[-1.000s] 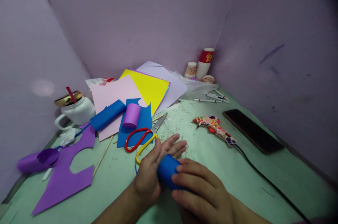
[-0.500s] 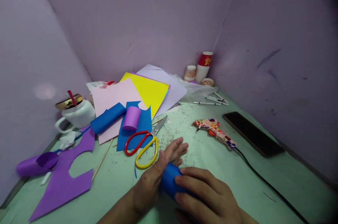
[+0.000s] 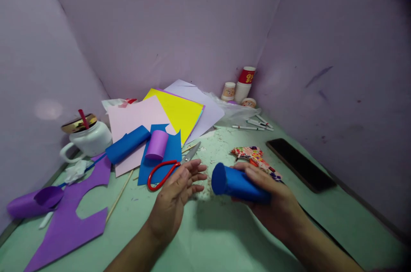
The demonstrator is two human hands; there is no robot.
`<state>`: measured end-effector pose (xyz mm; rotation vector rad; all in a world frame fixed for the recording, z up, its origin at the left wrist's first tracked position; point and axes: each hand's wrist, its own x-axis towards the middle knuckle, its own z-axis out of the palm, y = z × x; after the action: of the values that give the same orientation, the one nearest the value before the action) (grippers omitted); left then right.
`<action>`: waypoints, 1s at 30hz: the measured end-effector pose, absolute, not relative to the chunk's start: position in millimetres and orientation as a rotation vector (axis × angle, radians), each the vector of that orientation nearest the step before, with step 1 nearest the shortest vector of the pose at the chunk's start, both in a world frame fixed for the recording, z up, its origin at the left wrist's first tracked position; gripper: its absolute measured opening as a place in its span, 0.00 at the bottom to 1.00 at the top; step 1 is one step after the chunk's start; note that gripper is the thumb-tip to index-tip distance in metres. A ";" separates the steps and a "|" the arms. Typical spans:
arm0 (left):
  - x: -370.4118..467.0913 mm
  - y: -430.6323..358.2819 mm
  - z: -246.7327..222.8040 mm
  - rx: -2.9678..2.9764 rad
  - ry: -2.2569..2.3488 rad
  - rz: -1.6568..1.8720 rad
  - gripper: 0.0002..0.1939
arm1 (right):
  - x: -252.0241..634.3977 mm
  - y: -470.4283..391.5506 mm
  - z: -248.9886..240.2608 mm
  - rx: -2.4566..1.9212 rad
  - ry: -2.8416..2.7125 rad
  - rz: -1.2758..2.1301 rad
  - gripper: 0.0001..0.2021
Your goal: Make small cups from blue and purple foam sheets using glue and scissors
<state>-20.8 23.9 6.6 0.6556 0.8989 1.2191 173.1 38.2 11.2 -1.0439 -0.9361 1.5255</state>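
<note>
A blue paper tube [image 3: 239,182] with a closed, rounded end facing left is gripped by my right hand [image 3: 269,193], held above the green table. To its left, my left hand [image 3: 178,193] has its fingers apart and holds nothing. Behind the left hand lie the scissors [image 3: 163,173], their red handle in view and the other handle hidden. The patterned glue gun [image 3: 248,152] rests just behind my right hand, which partly covers it.
Purple roll [image 3: 157,145], blue roll [image 3: 128,144] and coloured sheets [image 3: 180,111] lie at the back. Cut purple paper [image 3: 73,216] and a white mug [image 3: 91,139] are left. A phone [image 3: 300,165] is right; markers [image 3: 257,124] and paper cups [image 3: 242,91] stand behind.
My left hand has come away from the blue tube and moved left, opening. My right hand has turned and raised the tube, so its end now shows. The view has shifted slightly.
</note>
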 end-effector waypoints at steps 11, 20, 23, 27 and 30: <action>-13.8 20.2 -4.0 0.931 1.121 1.241 0.09 | 172.3 53.8 -13.3 -0.897 -0.041 2.087 0.06; -10.9 13.8 -5.9 1.136 1.127 1.258 0.20 | 166.7 58.5 -18.4 -0.969 -0.180 2.250 0.24; -10.6 16.6 -9.8 1.069 1.156 1.256 0.18 | 169.4 56.4 -24.6 -0.746 -0.270 2.329 0.29; -11.1 20.8 -12.8 1.029 1.181 1.281 0.17 | 171.7 54.5 -31.9 -0.647 -0.351 2.337 0.23; -13.0 22.0 -12.6 1.056 1.184 1.269 0.18 | 168.8 55.5 -27.9 -0.805 -0.288 2.302 0.23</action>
<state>-13.0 22.0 -12.6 1.0558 1.1840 1.2690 168.8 55.5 -27.9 -0.8047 -0.2884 2.3019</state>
